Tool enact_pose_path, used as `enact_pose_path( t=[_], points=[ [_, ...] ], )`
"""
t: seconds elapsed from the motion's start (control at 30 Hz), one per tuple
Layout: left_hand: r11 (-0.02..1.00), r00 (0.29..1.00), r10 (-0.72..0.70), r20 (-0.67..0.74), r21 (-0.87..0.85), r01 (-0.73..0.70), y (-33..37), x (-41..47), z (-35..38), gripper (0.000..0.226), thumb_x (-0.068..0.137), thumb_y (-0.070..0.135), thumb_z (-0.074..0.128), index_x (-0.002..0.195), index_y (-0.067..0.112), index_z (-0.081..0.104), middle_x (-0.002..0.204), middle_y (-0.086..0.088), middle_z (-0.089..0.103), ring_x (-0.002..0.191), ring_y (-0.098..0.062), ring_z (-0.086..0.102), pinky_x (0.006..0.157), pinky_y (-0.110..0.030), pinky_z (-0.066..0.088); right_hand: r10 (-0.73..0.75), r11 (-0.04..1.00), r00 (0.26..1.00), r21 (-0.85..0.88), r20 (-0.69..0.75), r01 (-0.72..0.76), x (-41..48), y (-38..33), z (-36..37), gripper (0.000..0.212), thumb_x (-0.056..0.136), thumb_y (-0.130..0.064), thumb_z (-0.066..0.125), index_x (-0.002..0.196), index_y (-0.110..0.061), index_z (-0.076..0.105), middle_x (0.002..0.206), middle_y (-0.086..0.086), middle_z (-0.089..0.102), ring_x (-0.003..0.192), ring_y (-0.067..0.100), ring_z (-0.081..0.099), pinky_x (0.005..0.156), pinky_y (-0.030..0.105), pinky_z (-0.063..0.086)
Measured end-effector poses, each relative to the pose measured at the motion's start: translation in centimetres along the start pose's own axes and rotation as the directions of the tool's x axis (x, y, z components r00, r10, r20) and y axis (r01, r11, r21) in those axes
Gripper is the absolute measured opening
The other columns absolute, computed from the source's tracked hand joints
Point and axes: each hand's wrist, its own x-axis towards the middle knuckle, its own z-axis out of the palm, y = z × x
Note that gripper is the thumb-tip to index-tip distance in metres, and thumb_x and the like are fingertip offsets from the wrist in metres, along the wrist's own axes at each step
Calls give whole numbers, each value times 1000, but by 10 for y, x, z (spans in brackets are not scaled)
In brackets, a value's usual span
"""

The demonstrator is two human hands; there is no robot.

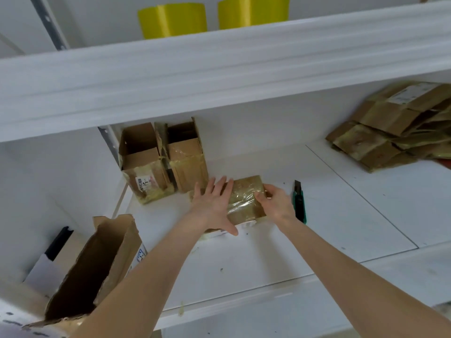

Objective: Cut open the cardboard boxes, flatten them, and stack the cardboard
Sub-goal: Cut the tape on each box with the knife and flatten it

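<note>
Here, a taped cardboard box (244, 203) lying on the white shelf (341, 215) near its back left corner, left hand (214, 206) pressing flat on its left side with fingers (219, 186) spread, right hand (275, 203) pinching its right edge, green utility knife (299, 203) lying just right.

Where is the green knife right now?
The green knife lies on the white shelf, just right of the right hand, which holds the taped box.

Left hand (214, 206) flat, right hand (275, 203) gripping
</note>
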Motion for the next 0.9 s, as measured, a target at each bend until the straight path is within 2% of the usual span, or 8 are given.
enact_pose_path(
  t=[0.1,0.2,0.33,0.47,0.57,0.63,0.7,0.9],
  points=[
    [996,997,-22,-75,86,29,4,4,5,131,57,63,74,152,21,-7,154,-2,13,144,-26,15,114,-60,9,39,974,995,-218,-96,-59,9,8,-21,29,96,-43,45,96,-23,66,104,5,66,93,25,60,75,34,47],
    [989,990,-4,-141,143,25,3,2,8,130,57,64,73,152,20,-4,152,-1,17,141,-24,22,115,-56,14,84,821,987,-552,-135,-145,15,26,-47,40,94,-47,49,122,-19,54,122,7,48,112,28,50,76,35,40],
    [966,979,58,-194,257,-6,-4,3,5,133,57,59,78,152,17,-6,151,-2,19,140,-25,23,117,-50,14,269,694,959,-672,-91,-258,20,39,-56,39,94,-42,51,118,-13,47,105,5,45,88,24,55,64,31,39],
    [976,989,4,-145,218,28,-6,8,2,135,57,56,81,152,17,-5,150,-4,19,142,-26,18,116,-52,14,295,771,954,-575,-59,-274,27,39,-49,14,88,-26,56,93,-13,55,77,1,56,63,17,56,50,25,38],
    [980,991,-27,-132,192,52,-3,11,4,132,58,57,80,152,16,-4,148,-6,19,142,-27,17,115,-53,13,298,950,954,-108,45,-292,23,35,-42,15,87,-19,60,91,-5,64,76,7,63,70,24,61,62,31,48],
    [986,991,-29,-128,162,50,-3,13,4,130,59,55,80,152,16,-1,148,-6,21,141,-27,19,116,-54,15,294,870,943,364,155,-331,12,29,-40,15,89,-14,58,96,-1,63,68,8,64,64,22,61,61,30,49],
    [989,994,-33,-106,138,47,-4,15,1,129,59,53,81,152,16,0,148,-7,21,140,-27,20,116,-54,15,260,729,931,581,254,-362,-3,24,-42,13,93,-19,56,95,-6,59,64,6,65,60,17,60,59,27,47],
    [993,994,-34,-103,105,45,-5,13,1,132,55,54,83,152,18,1,150,-6,20,141,-27,18,117,-53,12,131,967,990,211,56,-140,-31,29,-52,24,93,-35,57,94,-11,62,60,-1,69,41,10,52,49,23,46]
  ],
)
